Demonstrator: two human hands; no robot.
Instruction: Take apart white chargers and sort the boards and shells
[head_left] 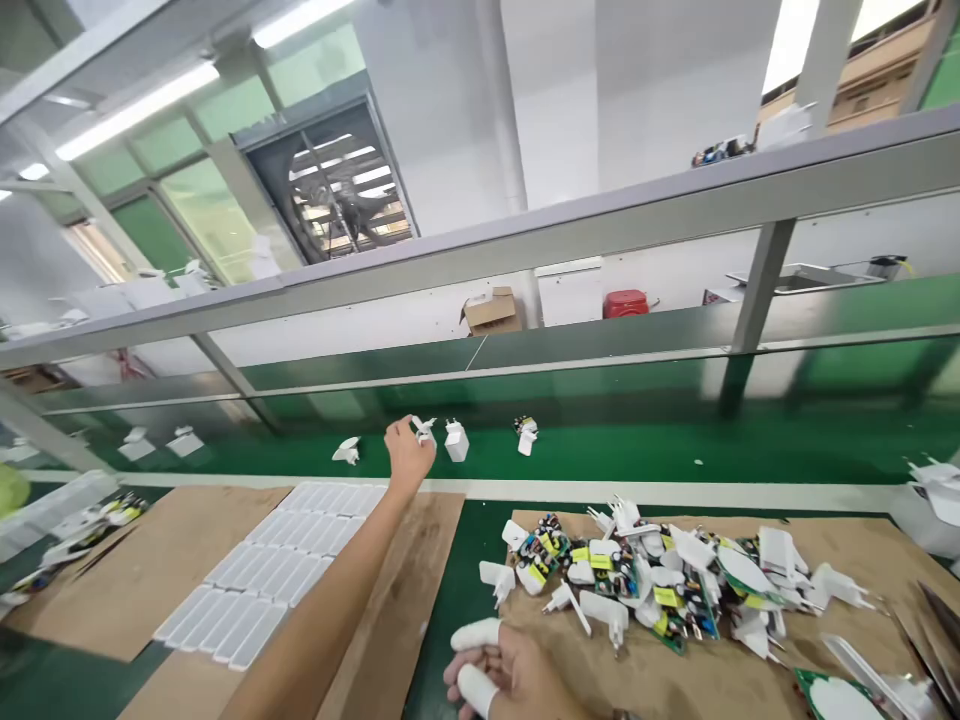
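My left hand (407, 455) reaches far out over the green conveyor belt (637, 450), its fingers pinched on a small white charger part (424, 429) just above the belt. A white charger (456, 441) stands right beside it, with two more chargers (526, 436) (347, 451) on the belt to either side. My right hand (504, 672) rests low at the near edge, on brown cardboard (675, 680). Its fingers wear white finger cots and lie apart, with nothing in them. A pile of white charger shells and circuit boards (660, 585) lies just right of it.
A white ribbed tray (262, 575) lies on cardboard at the left. More white parts (161, 442) sit further left on the belt. A grey shelf rail (525, 245) runs above the belt. A white bin (934, 505) stands at the right edge.
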